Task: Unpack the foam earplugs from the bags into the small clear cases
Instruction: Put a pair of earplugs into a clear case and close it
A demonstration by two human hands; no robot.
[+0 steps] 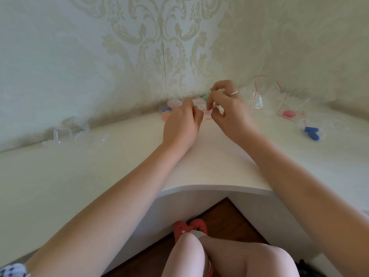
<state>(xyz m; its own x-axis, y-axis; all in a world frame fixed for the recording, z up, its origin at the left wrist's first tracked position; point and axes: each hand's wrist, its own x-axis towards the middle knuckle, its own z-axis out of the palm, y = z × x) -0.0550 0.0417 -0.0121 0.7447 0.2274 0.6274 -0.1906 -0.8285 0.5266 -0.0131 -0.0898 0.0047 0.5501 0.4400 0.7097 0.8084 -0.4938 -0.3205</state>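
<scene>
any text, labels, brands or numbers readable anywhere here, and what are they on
None: no text can be read in this frame.
Small clear cases: plain, no label visible.
Zip bags: only red seal lines, no print.
Blue earplugs: no marking.
Wallpaper: ornamental pattern, no words.
Ring on the right hand: too small to show any engraving.

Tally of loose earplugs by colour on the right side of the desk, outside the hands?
Blue earplugs: 2, lying loose
Pink earplugs: 1 pink mass in a clear bag; count inside unclear
Total: 3 visible at minimum
</scene>
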